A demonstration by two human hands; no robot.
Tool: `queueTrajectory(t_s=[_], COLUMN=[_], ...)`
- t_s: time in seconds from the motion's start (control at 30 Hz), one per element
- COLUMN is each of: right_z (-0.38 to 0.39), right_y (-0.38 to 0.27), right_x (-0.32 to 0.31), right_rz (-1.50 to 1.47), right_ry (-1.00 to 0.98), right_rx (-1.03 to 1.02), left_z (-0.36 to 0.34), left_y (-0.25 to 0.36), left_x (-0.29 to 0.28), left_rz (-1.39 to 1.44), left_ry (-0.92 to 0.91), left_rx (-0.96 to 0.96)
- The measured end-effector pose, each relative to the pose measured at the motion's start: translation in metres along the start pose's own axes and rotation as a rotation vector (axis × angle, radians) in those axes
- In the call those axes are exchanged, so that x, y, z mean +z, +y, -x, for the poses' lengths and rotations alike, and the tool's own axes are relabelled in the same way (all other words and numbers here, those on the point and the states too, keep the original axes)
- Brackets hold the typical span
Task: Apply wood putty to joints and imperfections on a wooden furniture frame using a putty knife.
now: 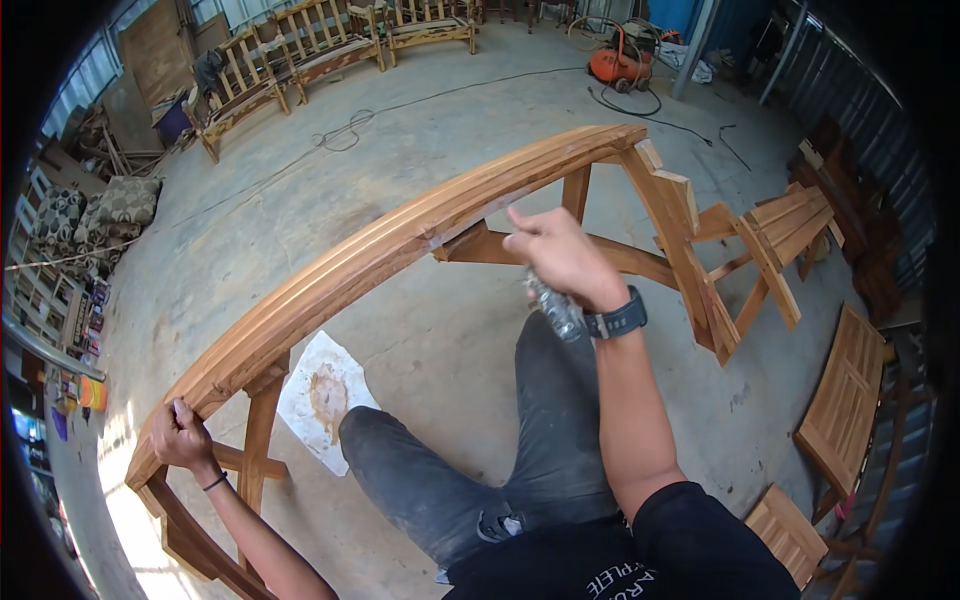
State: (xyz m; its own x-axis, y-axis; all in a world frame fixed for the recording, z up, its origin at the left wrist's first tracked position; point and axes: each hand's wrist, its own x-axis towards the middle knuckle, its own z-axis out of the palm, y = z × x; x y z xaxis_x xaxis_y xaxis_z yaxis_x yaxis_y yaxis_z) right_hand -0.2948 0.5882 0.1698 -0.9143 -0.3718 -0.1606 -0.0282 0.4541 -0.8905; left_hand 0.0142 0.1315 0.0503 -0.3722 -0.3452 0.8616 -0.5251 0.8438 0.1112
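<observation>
A long curved wooden rail (330,255) of a brown chair-like frame stretches across in front of me. At its left end my left hand (182,437) is closed over the rail's near edge. My right hand (565,255) is raised by the middle of the rail, fingers curled and thumb pointing toward it. A clear, crinkled plastic bottle (556,308) sticks out below that hand, toward the wrist; the grip itself is partly hidden and slightly blurred. A pale, shiny strip (480,218) runs along the rail's near face beside the right hand.
A stained white sheet (325,395) lies on the concrete floor beside my knee. Wooden benches (330,45) line the back. An orange compressor (620,65) stands far off with hoses around it. Slatted wooden pieces (790,230) and a panel (845,400) are at right.
</observation>
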Motion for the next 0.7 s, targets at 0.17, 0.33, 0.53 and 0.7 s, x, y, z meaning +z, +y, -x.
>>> queueTrajectory(t_s=[0.17, 0.33, 0.53, 0.7], right_z=[0.030, 0.070, 0.072, 0.052], right_y=[0.010, 0.027, 0.081, 0.114], right_x=[0.038, -0.013, -0.074, -0.074], right_rz=[-0.044, -0.017, -0.227, -0.335], right_ry=[-0.307, -0.262, -0.164, -0.185], right_rx=[-0.141, -0.062, -0.025, -0.004], left_z=[0.011, 0.016, 0.016, 0.016], left_y=[-0.032, -0.052, -0.052, -0.050], left_x=[0.002, 0.008, 0.003, -0.008], left_rz=[-0.099, -0.120, -0.127, -0.043], left_ry=[-0.089, -0.101, -0.196, -0.155], left_rx=[-0.034, -0.035, -0.129, -0.089])
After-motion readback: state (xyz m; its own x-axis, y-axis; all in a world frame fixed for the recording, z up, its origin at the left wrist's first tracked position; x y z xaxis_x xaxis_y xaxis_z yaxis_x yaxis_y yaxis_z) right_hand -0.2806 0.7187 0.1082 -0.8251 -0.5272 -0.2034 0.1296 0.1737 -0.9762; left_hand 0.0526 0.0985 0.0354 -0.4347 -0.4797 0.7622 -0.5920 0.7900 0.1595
